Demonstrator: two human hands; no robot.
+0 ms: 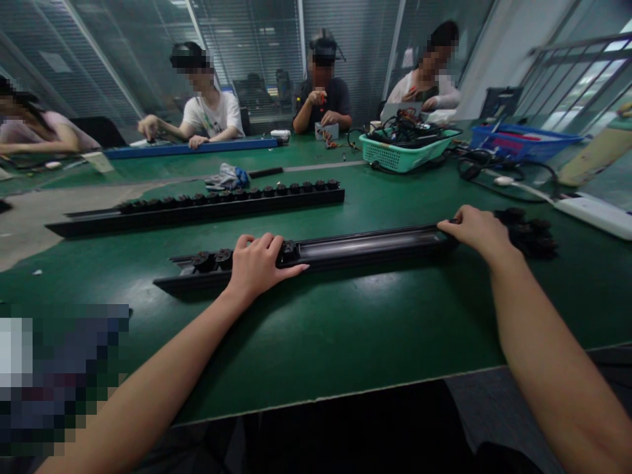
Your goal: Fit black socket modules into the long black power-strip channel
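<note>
A long black channel-shaped rail (365,249) lies across the green table in front of me. Round black socket modules (202,262) sit in its left part, while the right stretch shows a bare shiny trough. My left hand (257,263) is closed over the rail and its modules, thumb stretched along the near edge; its fingertips are hidden behind. At the right end, my right hand (467,227) pinches the rail between thumb and fingers. Beside that hand lies a pile of loose black modules (530,234), partly covered by the wrist.
Farther back lies a second black rail (222,205) filled with several modules. Behind it are gloves (227,178), a green basket (405,155) of cables, and a blue basket (526,141). A white power strip (600,214) stands right. Several people sit across the table.
</note>
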